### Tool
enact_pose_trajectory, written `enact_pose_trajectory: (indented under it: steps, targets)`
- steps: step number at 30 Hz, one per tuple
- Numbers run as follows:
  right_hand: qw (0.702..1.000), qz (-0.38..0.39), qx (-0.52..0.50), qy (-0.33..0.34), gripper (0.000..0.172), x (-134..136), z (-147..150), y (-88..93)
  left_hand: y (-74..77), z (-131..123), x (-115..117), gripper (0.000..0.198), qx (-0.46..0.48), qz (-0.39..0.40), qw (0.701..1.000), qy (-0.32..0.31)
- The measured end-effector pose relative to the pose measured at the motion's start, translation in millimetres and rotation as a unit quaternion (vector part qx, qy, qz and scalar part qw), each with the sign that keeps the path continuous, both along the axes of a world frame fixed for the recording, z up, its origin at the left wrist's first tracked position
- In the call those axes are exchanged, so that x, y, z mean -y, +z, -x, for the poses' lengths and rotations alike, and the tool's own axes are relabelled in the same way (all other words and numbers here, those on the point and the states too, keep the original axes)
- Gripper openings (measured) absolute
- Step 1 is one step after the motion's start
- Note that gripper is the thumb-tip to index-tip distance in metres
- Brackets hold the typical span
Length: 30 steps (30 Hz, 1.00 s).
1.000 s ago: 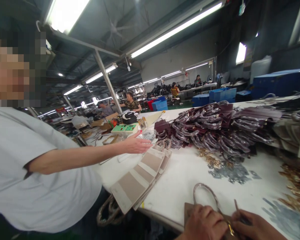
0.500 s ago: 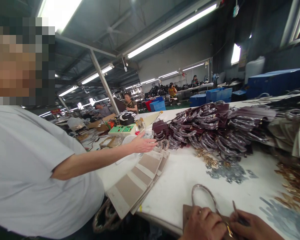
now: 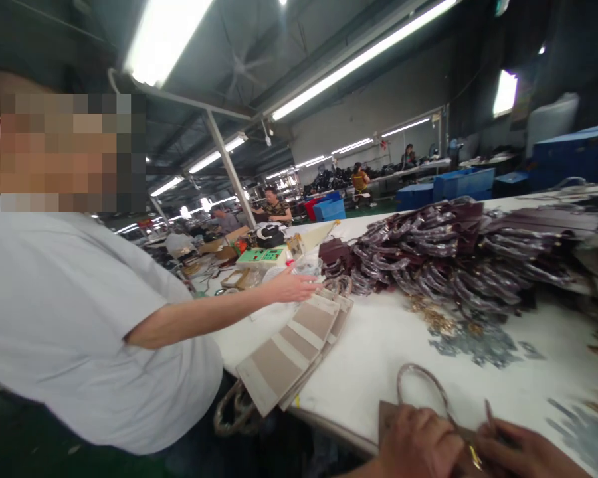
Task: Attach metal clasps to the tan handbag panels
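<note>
Brown panel point(image 3: 387, 413) lies at the near edge of the white table point(image 3: 379, 345), low in the head view. Our left hand point(image 3: 418, 443) sits on top of it, knuckles up and fingers curled shut over its edge, so most of the piece is covered. From the panel a handle loop point(image 3: 421, 378) in clear wrap arches away from us across the table top. Our right hand point(image 3: 523, 455) is just beside the left, closed round a thin tool point(image 3: 489, 413) whose tip sticks up past the fingers. Between the two hands we see a small gold ring point(image 3: 474, 457) at the left hand's fingertips; whether it is fixed to the panel we cannot tell.

Further along the same view, a co-worker in a white shirt point(image 3: 80, 318) stands at the table's left side and stretches one arm across it. The co-worker's hand point(image 3: 299, 287) hovers flat, fingers straight, over the far end of a fanned stack of beige panels point(image 3: 292, 345) that overhangs the table edge. Beyond it a pile of maroon wrapped handles point(image 3: 443, 255) covers the middle of the table, with loose gold fittings point(image 3: 436, 320) scattered just in front. A green box point(image 3: 266, 255) stands behind the co-worker's hand, and blue crates point(image 3: 458, 182) sit well behind the table
</note>
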State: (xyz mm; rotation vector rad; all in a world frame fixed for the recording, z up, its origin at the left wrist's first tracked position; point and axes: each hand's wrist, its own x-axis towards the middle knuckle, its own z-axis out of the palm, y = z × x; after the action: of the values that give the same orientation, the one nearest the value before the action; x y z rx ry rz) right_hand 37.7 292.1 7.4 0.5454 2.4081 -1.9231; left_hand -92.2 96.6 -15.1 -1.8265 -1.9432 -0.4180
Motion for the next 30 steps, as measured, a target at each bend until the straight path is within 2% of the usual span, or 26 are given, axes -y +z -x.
enact_pose_trajectory:
  steps: [1, 3, 6, 8, 12, 18, 21, 26, 30]
  targets:
    - [1.000, 0.005, 0.004, -0.023, 0.052, 5.7, -5.9, 7.4, 11.1, -8.6, 7.4, 0.034, 0.046, 0.007, 0.999, 0.019]
    - [1.000, 0.022, -0.010, -0.006, 0.045, 14.2, -12.9, 24.3, 31.0, -19.0, 17.1, 0.030, 0.091, 0.007, 0.995, 0.038]
    - [0.995, 0.071, -0.014, -0.071, 0.035, 14.9, -8.9, 43.8, 45.2, -17.4, 15.3, 0.032, 0.119, 0.018, 0.992, 0.048]
    - [0.992, 0.077, -0.008, -0.102, 0.029, 13.3, -4.7, 49.6, 45.6, -14.7, 10.8, 0.033, 0.126, 0.023, 0.991, 0.043]
    - [0.992, 0.060, -0.006, -0.113, 0.024, 19.9, -9.4, 49.5, 43.2, -19.5, 13.1, 0.030, 0.117, 0.026, 0.992, 0.047]
    - [0.989, 0.047, 0.026, -0.137, 0.031, 20.3, -33.8, 23.2, 30.8, -39.0, 13.6, 0.031, 0.092, 0.056, 0.994, 0.023]
    - [0.987, 0.056, 0.007, -0.151, 0.031, 18.8, -35.1, 18.8, 26.6, -43.4, 12.9, 0.030, 0.099, 0.058, 0.993, 0.030]
    - [0.984, 0.079, -0.019, -0.161, 0.032, 16.4, -18.8, 29.3, 29.6, -28.9, 17.5, 0.033, 0.099, -0.001, 0.994, 0.041]
    - [0.979, 0.080, -0.022, -0.186, 0.031, 12.8, -23.3, 28.1, 24.3, -22.2, 13.4, 0.030, 0.094, -0.016, 0.995, 0.028]
